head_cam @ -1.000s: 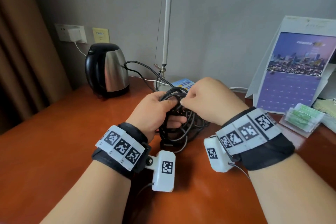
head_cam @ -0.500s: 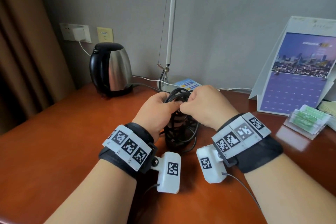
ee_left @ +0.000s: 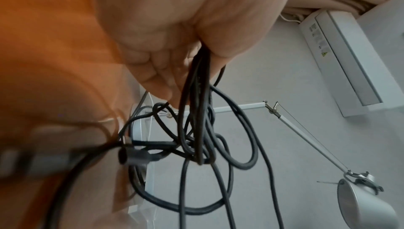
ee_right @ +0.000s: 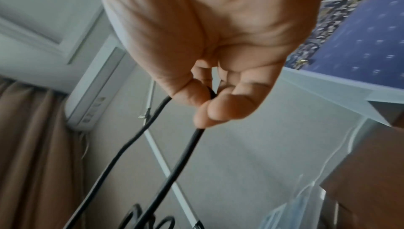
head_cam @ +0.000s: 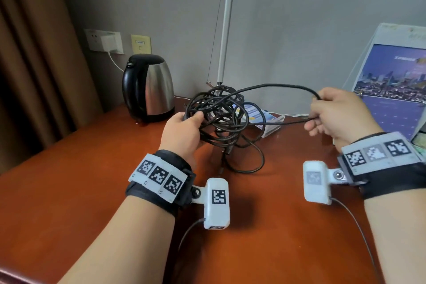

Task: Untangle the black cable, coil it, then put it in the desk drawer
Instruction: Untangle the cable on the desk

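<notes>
The black cable [head_cam: 221, 117] is a loose tangle of loops held above the reddish wooden desk [head_cam: 69, 191], with a lower loop resting on the desk. My left hand [head_cam: 184, 129] grips several strands of the bundle at its left side; in the left wrist view the strands [ee_left: 201, 94] run out of my curled fingers. My right hand [head_cam: 332, 113] is off to the right and pinches a bend of the cable [ee_right: 188, 146] between thumb and fingers, with two strands stretched back to the tangle. No drawer is in view.
A black and steel kettle [head_cam: 147, 90] stands at the back left. A lamp pole [head_cam: 226, 30] rises behind the tangle, beside a clear card holder [head_cam: 265, 120]. A purple desk calendar [head_cam: 391, 90] stands at the right. A wall socket with a white plug [head_cam: 108, 41] is behind.
My right hand has moved away to the right, drawing a loop out of the bundle. The tangle, compact between both hands before, now spreads into open loops. The left hand keeps its grip.
</notes>
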Motion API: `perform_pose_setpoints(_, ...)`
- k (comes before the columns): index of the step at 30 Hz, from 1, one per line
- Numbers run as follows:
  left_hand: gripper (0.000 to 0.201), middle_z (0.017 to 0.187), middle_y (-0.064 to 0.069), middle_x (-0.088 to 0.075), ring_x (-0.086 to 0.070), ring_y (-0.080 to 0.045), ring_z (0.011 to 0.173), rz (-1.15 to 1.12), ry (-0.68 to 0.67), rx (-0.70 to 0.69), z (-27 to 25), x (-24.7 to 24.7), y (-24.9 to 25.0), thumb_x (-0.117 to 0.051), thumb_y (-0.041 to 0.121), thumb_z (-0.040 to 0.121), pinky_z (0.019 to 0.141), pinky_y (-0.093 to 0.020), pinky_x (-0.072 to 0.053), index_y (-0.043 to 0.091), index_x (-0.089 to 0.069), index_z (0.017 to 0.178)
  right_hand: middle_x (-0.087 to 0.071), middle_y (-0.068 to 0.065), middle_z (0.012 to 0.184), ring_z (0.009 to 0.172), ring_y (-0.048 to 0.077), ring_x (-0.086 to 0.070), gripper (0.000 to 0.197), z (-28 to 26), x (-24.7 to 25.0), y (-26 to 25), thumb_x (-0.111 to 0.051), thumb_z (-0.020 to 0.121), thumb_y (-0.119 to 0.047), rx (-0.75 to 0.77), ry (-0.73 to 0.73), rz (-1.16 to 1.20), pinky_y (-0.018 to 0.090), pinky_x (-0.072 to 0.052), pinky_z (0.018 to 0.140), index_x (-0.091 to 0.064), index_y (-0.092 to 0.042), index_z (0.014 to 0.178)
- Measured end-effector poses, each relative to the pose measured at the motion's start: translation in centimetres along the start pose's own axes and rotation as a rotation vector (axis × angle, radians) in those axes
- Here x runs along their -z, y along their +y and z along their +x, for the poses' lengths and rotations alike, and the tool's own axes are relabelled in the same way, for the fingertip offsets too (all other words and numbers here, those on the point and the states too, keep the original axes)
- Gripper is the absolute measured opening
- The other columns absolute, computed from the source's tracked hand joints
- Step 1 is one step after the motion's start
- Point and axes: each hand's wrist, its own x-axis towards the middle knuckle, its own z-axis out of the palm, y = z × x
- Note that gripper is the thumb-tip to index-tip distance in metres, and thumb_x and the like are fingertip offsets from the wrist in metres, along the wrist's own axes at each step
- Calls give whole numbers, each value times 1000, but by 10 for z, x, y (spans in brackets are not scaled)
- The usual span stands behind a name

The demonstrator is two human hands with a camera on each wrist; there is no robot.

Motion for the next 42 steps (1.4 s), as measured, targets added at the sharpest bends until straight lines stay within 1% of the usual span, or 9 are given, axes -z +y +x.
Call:
perform_pose_setpoints(7, 12, 93, -10, -78, -77, -23, 74, 2, 34, -50, 3, 1, 0, -52, 8, 105, 61, -33, -62, 5, -64, 106, -27, 6, 65, 42, 14, -20, 26, 4, 26, 10, -48, 72, 7, -91, 195, 177, 25, -18, 49, -43, -17, 65)
perform_pose_setpoints(10, 22, 106, -15, -78, -77, -32, 90, 85, 16, -110, 2, -3, -3, -64, 23, 97, 76, -45, -64, 6, -64, 112, -52, 7, 70, 53, 24, -43, 10, 1, 17, -3, -61, 76, -12, 29, 29, -226, 29, -35, 57, -61, -19, 84)
perform_pose_setpoints(14, 29, 103, -11, -77, -73, -39, 100, 206, 23, -182, 11, 1, -11, -70, 50, 72, 91, -63, -57, 26, -69, 89, -64, 3, 120, 106, 22, -59, 58, -22, 8, -39, -64, 81, -17, 314, -14, -633, 29, -41, 89, -56, -27, 138)
perform_pose_setpoints(18, 11, 105, -20, -74, -73, -42, 99, 186, -26, -220, -4, -8, -6, -70, 26, 92, 81, -59, -62, 16, -65, 93, -69, -14, 114, 71, -12, -53, 45, -59, -17, -73, -61, 83, -18, 562, -204, -539, 16, -39, 73, -66, -34, 125)
perform_pose_setpoints(22, 12, 101, -17, -76, -74, -40, 96, 202, -88, -235, -9, -11, -9, -71, 24, 93, 81, -58, -63, 13, -66, 95, -65, -8, 113, 104, 14, -61, 33, -78, -54, -66, -61, 90, -29, 608, -363, -682, 37, -51, 92, -65, -31, 122)
perform_pose_setpoints(26, 16, 98, -15, -77, -74, -39, 96, 201, -117, -234, -8, -9, -9, -72, 29, 89, 82, -61, -61, 14, -70, 94, -57, -3, 118, 104, 23, -60, 27, -71, -65, -51, -58, 97, -36, 597, -204, -708, 43, -53, 88, -62, -32, 123)
perform_pose_setpoints(36, 25, 106, -13, -78, -74, -36, 103, 95, -6, -172, 11, 5, -10, -72, 35, 87, 93, -60, -58, 14, -73, 101, -52, -2, 52, 54, 8, -49, 21, -27, -11, -41, -62, 96, -33, 471, -5, -468, 25, -32, 51, -76, -20, 86)
perform_pose_setpoints(39, 11, 105, -16, -77, -75, -35, 96, 27, 14, -152, 14, 7, -10, -63, 20, 100, 80, -46, -62, 11, -69, 102, -49, -6, 42, 51, 18, -47, 28, -10, 18, -26, -60, 95, -36, 262, 92, -323, 34, -33, 57, -77, -16, 87)
perform_pose_setpoints(42, 13, 109, -20, -76, -74, -40, 97, 39, 1, -172, 14, 5, -12, -66, 24, 97, 81, -50, -63, 12, -69, 100, -62, 5, 67, 72, 35, -61, 25, 1, 33, -7, -57, 96, -31, 65, -29, -639, 37, -46, 70, -75, -13, 96)
